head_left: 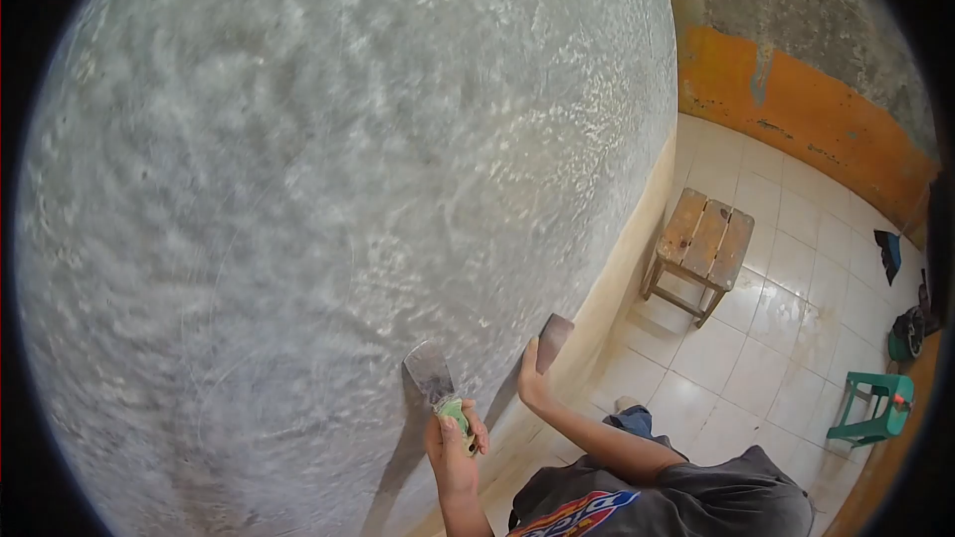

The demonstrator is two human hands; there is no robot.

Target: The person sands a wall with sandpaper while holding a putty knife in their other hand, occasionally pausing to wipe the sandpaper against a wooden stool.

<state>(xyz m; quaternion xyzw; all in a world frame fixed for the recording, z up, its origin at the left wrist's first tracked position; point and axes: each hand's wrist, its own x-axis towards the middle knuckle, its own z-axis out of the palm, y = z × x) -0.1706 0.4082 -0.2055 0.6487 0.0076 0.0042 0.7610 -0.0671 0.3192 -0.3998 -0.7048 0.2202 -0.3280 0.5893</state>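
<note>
My left hand (pixel 455 446) is wrapped round the green, plaster-smeared handle of a putty knife (pixel 430 368). Its wide metal blade points up against the grey, mottled plaster wall (pixel 298 189). To the right, my right hand (pixel 533 384) grips a second flat scraper blade (pixel 554 341), held near the wall's lower edge. That tool's lower end is hidden behind the hand. Both tools cast shadows on the wall.
A wooden slatted stool (pixel 707 239) stands on the pale tiled floor (pixel 711 375). Further right are a green plastic stool (pixel 875 408) and a dark container (pixel 906 333). An orange-painted wall band (pixel 796 104) runs behind.
</note>
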